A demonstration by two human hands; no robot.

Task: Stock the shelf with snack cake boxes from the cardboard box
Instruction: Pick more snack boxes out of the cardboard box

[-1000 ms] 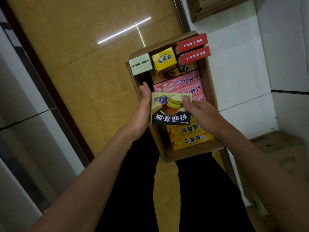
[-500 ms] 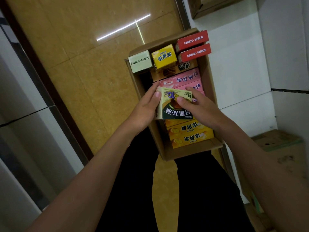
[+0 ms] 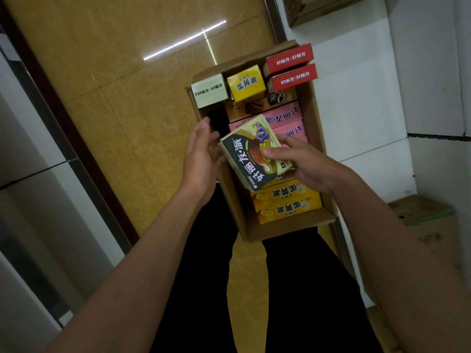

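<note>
- My right hand (image 3: 303, 161) gripped the dark-and-cream snack cake box (image 3: 254, 152) at its right end, thumb on the printed face, fingers curled under; the box sat at the centre of the frame, lifted above the cardboard box (image 3: 313, 222).
- My left hand (image 3: 201, 154) was open, fingers loosely spread, just beside the box's left edge; I could not tell if it touched.
- The held box's long axis ran on a slant, from upper right down to lower left, its face tilted up towards me.
- Of the two, the right hand was the one carrying it; the left was near enough to take the free end.
- Beneath lay pink boxes (image 3: 285, 118) and yellow boxes (image 3: 285, 200), packed flat; red boxes (image 3: 290, 67) stood at the carton's far end.
- No shelf front showed clearly; white panels (image 3: 356, 98) filled the right of the frame.
- I judged open room lay to the left, over the tan floor (image 3: 114, 98), while the carton's walls hemmed the right.
</note>
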